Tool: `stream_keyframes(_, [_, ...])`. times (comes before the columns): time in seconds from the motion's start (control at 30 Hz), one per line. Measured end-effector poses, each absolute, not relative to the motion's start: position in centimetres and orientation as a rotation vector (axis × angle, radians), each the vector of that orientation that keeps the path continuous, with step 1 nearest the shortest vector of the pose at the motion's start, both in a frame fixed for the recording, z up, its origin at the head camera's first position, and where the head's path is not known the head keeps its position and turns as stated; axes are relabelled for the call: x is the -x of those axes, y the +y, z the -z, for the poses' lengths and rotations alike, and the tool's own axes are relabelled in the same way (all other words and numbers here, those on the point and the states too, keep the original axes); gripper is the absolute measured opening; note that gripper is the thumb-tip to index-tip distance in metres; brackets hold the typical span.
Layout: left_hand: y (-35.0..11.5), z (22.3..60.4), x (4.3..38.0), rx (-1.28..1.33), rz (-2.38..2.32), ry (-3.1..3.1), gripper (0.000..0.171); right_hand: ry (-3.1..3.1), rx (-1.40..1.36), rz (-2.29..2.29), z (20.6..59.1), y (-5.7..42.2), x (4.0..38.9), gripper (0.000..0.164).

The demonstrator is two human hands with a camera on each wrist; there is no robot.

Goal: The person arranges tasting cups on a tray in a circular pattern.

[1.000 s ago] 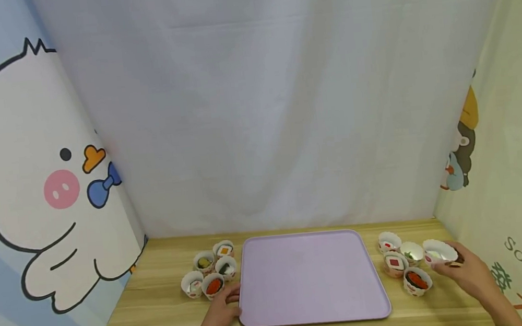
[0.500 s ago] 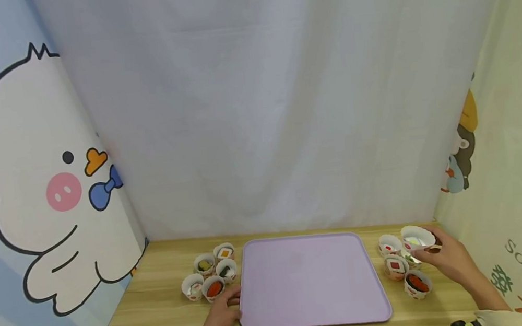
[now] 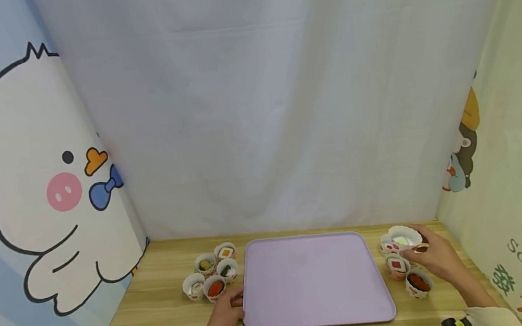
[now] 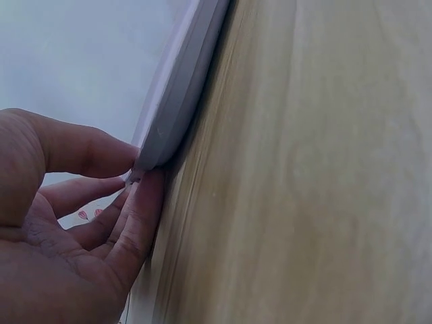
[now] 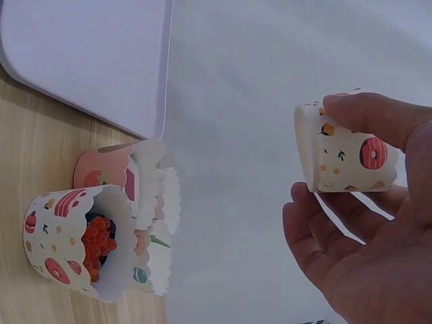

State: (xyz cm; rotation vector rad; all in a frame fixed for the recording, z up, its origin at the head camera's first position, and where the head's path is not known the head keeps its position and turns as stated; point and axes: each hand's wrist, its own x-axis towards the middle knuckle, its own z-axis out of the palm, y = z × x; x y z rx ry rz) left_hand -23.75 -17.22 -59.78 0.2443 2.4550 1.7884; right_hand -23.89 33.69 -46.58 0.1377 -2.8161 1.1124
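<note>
From your right hand with its raised cup, a high path over the tray is open at nine o'clock; low down, standing cups block seven to nine. The curtain closes twelve. Cups crowd your left hand at eleven; bare wood leaves room at nine.

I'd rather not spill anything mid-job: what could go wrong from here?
The raised paper cup, in the right grip, partly covers a neighbouring cup in the head view; lowered there, it might knock that over. Tilting it could spill its pale contents. The left grip pinches the tray's edge; a tug may shift it.
</note>
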Motion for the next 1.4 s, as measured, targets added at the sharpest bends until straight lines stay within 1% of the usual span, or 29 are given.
stream_keyframes(0.27, [-17.2,59.7,24.1,-0.213,-1.781,2.451,0.067,-2.777,-0.163,-1.175,46.7,32.6,24.5,0.068])
stream_keyframes(0.57, [-17.2,60.0,24.2,-0.243,-1.786,2.421,0.065,-2.743,-0.202,-1.274,47.1,29.6,25.9,0.068])
stream_keyframes(0.77, [-17.2,60.1,24.5,-0.236,-1.77,2.421,0.064,-2.694,-0.271,-1.333,47.6,27.0,27.7,0.064])
stream_keyframes(0.93, [-17.1,60.0,24.4,-0.234,-1.764,2.437,0.064,-2.7,-0.234,-1.462,48.2,24.9,29.0,0.066])
stream_keyframes(1.13, [-17.1,60.0,24.2,-0.22,-1.782,2.423,0.063,-2.674,-0.269,-1.364,49.5,23.7,30.8,0.063])
stream_keyframes(1.4, [-17.3,60.2,24.1,-0.213,-1.781,2.405,0.063,-2.672,-0.193,-1.385,50.9,20.9,32.4,0.064])
